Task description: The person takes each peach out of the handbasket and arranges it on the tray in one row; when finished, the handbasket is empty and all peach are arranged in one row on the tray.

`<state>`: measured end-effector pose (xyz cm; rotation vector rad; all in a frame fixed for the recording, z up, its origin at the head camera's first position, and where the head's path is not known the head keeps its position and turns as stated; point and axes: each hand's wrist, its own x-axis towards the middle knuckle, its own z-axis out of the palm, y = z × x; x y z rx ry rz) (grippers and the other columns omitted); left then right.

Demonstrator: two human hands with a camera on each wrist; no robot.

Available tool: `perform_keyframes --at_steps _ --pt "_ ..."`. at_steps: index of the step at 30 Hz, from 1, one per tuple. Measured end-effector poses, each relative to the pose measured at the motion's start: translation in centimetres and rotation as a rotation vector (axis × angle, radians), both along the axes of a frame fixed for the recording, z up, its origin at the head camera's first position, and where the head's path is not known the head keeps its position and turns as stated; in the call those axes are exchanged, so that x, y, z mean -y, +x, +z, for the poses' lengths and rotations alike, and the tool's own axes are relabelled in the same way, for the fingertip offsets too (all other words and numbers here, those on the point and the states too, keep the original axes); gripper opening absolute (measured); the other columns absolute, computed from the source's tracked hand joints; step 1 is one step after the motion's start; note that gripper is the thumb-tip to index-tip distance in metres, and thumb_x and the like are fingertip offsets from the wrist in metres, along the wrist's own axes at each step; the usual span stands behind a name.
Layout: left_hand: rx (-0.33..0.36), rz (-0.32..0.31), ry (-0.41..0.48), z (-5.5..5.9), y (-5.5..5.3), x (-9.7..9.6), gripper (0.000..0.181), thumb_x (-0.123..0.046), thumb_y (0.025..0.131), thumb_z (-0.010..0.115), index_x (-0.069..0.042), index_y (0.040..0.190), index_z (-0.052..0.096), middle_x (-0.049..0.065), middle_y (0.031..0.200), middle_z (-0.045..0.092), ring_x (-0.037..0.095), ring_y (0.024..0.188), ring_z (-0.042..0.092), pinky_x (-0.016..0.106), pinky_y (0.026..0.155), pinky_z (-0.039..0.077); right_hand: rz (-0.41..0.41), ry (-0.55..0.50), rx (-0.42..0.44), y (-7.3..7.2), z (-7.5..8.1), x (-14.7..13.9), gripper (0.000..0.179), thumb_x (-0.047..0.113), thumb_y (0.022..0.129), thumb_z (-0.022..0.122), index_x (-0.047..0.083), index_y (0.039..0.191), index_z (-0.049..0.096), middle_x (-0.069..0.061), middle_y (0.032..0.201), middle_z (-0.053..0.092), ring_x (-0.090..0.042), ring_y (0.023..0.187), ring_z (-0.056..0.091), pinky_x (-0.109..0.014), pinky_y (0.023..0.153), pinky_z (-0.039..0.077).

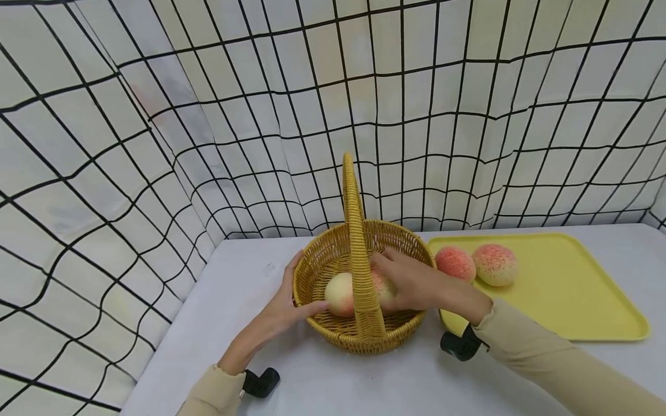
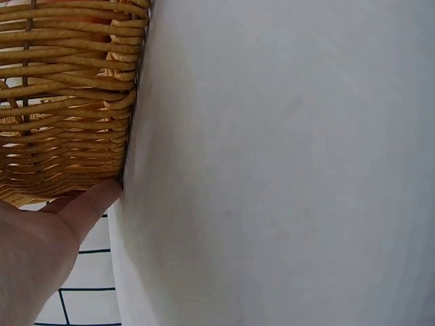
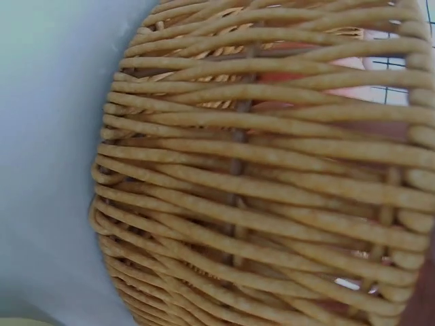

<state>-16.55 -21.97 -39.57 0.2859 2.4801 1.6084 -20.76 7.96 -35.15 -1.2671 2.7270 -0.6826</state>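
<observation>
A woven wicker basket [image 1: 322, 254] with a tall arched handle stands on the white tabletop. My left hand [image 1: 278, 315] holds its left side, the thumb over the rim and the fingers along the outer wall; in the left wrist view the fingertips [image 2: 102, 197] touch the wall low down, near the table. Reaching over the right rim, my right hand [image 1: 408, 281] grips a red-speckled peach [image 1: 382, 289] inside the basket. Next to it lies a paler peach [image 1: 339, 293], partly behind the handle. From the right wrist, the basket wall [image 3: 238, 176] hides most of the hand.
A yellow tray [image 1: 572, 289] lies right of the basket, close to its rim. Two peaches, a redder one [image 1: 455, 264] and a speckled one [image 1: 496, 264], sit at its left end. White walls with black netting [image 1: 416, 144] rise behind and to the left.
</observation>
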Motion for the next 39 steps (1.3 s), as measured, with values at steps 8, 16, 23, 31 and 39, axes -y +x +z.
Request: perform_keyframes --at_steps 8,16,23,31,39 --pt "0.0 0.013 0.009 0.1 0.0 -0.2 0.121 -0.037 0.086 0.085 -0.025 0.168 -0.004 0.019 0.172 0.01 0.043 0.156 0.023 0.06 0.121 0.027 -0.066 0.104 -0.011 0.7 0.8 -0.2 0.057 0.017 0.072 0.094 0.012 0.124 0.069 -0.006 0.116 0.064 -0.023 0.097 0.064 -0.042 0.08 0.056" --pt "0.001 0.015 0.027 -0.2 0.6 0.0 0.121 -0.034 0.087 0.085 -0.024 0.168 -0.004 0.022 0.172 0.01 0.046 0.155 0.023 0.06 0.12 0.029 -0.138 -0.088 -0.008 1.4 0.8 -1.2 0.055 0.011 0.07 0.087 0.009 0.119 0.063 -0.007 0.116 0.061 -0.019 0.097 0.059 -0.035 0.079 0.054" --pt "-0.017 0.018 0.045 0.0 0.4 -0.1 0.121 -0.032 0.087 0.085 -0.023 0.169 -0.005 0.024 0.172 0.01 0.047 0.154 0.024 0.061 0.12 0.029 -0.218 -0.329 0.023 2.6 4.3 -4.1 0.063 0.019 0.072 0.092 0.012 0.127 0.063 -0.008 0.12 0.06 -0.027 0.107 0.061 -0.038 0.078 0.058" --pt "-0.004 0.034 0.043 0.0 0.5 -0.3 0.12 -0.031 0.087 0.084 -0.025 0.168 -0.003 0.024 0.172 0.011 0.047 0.153 0.025 0.061 0.12 0.028 -0.288 -0.434 -0.104 3.5 7.2 -10.6 0.067 0.017 0.076 0.096 0.015 0.135 0.064 -0.003 0.127 0.061 -0.011 0.107 0.063 -0.023 0.091 0.055" --pt "-0.015 0.025 0.048 0.2 0.4 -0.3 0.119 -0.028 0.088 0.084 -0.023 0.168 -0.004 0.023 0.172 0.01 0.047 0.153 0.027 0.058 0.12 0.03 -0.346 -0.457 -0.062 2.0 4.9 -19.6 0.072 0.003 0.077 0.093 0.008 0.14 0.056 0.007 0.134 0.058 0.006 0.111 0.059 -0.006 0.089 0.047"
